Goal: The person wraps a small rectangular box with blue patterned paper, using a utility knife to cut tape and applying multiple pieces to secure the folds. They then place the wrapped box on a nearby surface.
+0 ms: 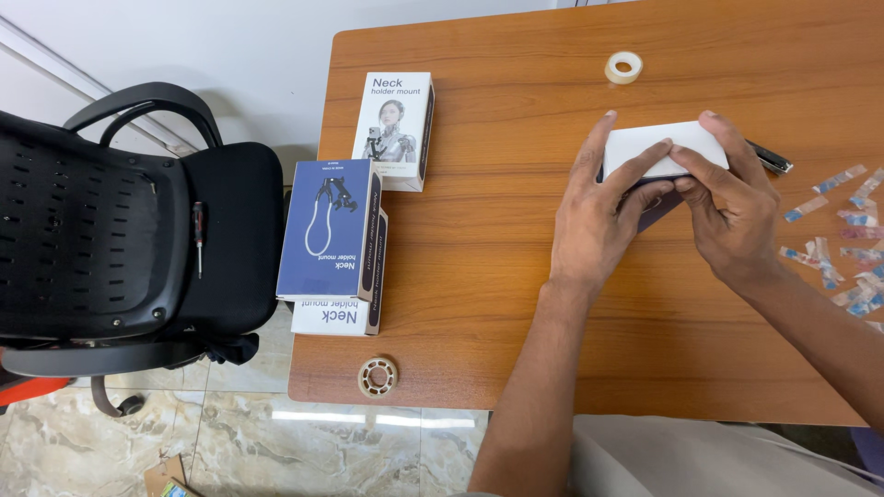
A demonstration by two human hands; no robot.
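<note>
I see the wooden table (516, 276) filling most of my view, its left edge and near edge both well away from my hands, with a wide bare stretch of wood between my left hand and that left edge. Beyond that edge stands a black office chair (120, 230) on a marbled floor (276, 442), well apart from anything I am touching.

Far to the left of my left hand lie two stacked blue and white boxes (333, 241), overhanging the table's left edge a little, and just beyond them an upright-printed white box (396, 129) lies flat. All three are well apart from my hands, so the room on that side is open.

The white box (665, 149) I am working on sits on the table under both hands, with a dark flap showing beneath it at the near side. My left hand (599, 216) lies over its left end, palm down, fingers spread and stretched forward across the top, thumb tucked toward the near edge. My right hand (732, 207) covers its right end, fingers curled over the top and thumb pressing at the near edge, so both hands clamp the box between them.

Just beyond my right hand a dark pen-like tool (772, 161) pokes out. To the right of my right hand, scraps of tape (852, 248) are scattered toward the table's right side. A tape roll (623, 67) lies beyond my hands, and an empty tape core (377, 376) rests near the table's near edge, far to the left.
</note>
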